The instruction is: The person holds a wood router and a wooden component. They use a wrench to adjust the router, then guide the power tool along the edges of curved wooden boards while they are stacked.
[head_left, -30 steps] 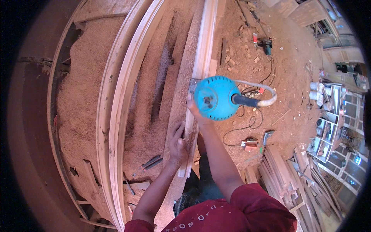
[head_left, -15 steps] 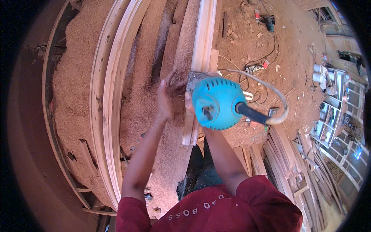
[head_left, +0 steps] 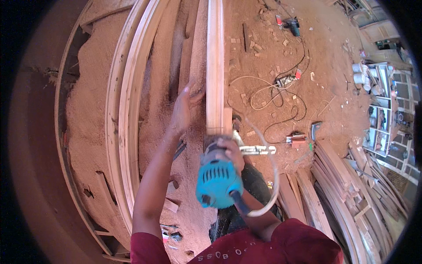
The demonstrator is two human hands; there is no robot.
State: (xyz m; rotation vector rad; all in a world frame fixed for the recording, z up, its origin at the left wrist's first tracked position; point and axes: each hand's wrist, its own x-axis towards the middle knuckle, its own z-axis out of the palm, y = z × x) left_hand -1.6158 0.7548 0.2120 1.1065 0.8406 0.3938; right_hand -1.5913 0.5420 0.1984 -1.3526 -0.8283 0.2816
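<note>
A blue router (head_left: 216,182) stands on the near end of a long pale wooden board (head_left: 215,66) with a profiled face. My right hand (head_left: 234,154) grips the router's grey lower body from the right side. Left of the board, my left hand (head_left: 181,110) holds nothing, its fingers stretched out and apart. Those fingertips are close to the board's left edge; whether they touch it I cannot tell. The router's base and cutter are hidden or blurred, and its cable (head_left: 268,200) loops out to the right.
Two long profiled boards (head_left: 127,101) curve along the left on heaped sawdust (head_left: 90,132). A metal clamp (head_left: 259,150) sticks out right of the router. Cables and another power tool (head_left: 292,27) lie on the floor. Stacked planks (head_left: 334,176) fill the lower right.
My right hand has drawn the router along the board toward my body, to its near end. My left hand stays beside the board. The view has shifted slightly.
</note>
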